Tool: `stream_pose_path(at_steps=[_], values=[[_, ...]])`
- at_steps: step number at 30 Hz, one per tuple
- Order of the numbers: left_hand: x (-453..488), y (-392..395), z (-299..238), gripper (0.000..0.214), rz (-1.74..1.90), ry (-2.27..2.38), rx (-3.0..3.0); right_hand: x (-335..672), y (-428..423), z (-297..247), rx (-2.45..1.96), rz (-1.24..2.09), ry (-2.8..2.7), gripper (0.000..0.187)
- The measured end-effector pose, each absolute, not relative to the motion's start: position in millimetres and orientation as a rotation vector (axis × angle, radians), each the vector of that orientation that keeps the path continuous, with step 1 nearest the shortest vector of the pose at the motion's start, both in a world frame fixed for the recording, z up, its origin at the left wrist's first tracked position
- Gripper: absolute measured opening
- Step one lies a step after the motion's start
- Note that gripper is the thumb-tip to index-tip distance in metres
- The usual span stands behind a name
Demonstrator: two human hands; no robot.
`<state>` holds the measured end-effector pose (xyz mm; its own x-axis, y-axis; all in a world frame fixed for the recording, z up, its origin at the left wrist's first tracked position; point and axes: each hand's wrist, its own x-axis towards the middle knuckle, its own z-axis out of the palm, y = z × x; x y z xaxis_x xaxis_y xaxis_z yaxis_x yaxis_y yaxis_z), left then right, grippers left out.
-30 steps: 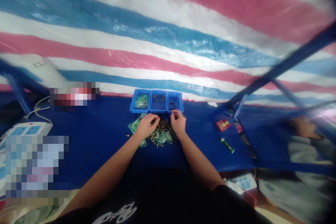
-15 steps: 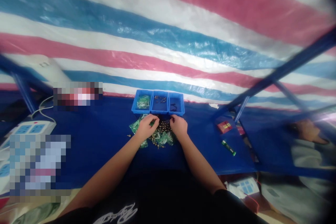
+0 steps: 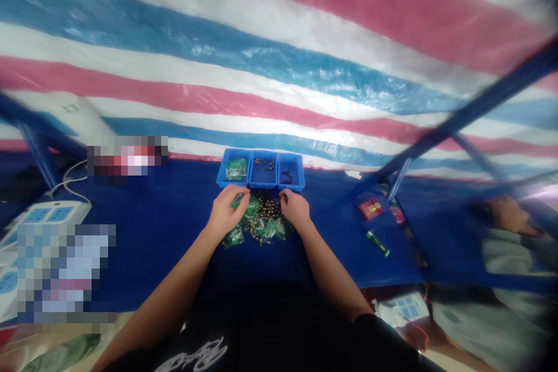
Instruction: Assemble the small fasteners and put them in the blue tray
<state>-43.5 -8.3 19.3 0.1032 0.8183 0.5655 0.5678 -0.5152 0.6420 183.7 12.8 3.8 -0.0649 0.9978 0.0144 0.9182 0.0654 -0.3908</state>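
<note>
Left hand: the left hand point(image 3: 228, 209) is at the heap's left side, touching or just over green pieces point(image 3: 273, 228); grip curled and narrow, contents cannot be told.
Right hand: the right hand point(image 3: 296, 208) is at the heap's right side, fingertips drawn together by the brass-coloured pieces point(image 3: 269, 208); cannot tell if anything is pinched.
Heap: mixed green and brass-coloured pieces, on the tabletop point(image 3: 174, 250) between both hands, likely so either reaches it easily.
Blue bins: three blue bins point(image 3: 264, 186) abreast near the far edge, just beyond the heap; presumably separate walls keep kinds apart: green left, brass-coloured middle, dark pieces point(image 3: 286, 177) right.
Right edge: red box point(image 3: 370, 208) and green tube point(image 3: 378, 243), well apart from the heap, perhaps out of the way.
</note>
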Motion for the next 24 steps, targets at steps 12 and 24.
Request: stream_pose_path(at_steps=[12,24], values=[[-76,-83,3,0.098,0.626,1.734,2.329,187,15,2,-1.947,0.525,-1.972,0.028],[-40,-56,-19,0.076,0.617,1.716,2.477,188,17,-4,-1.864,0.490,-2.012,0.020]])
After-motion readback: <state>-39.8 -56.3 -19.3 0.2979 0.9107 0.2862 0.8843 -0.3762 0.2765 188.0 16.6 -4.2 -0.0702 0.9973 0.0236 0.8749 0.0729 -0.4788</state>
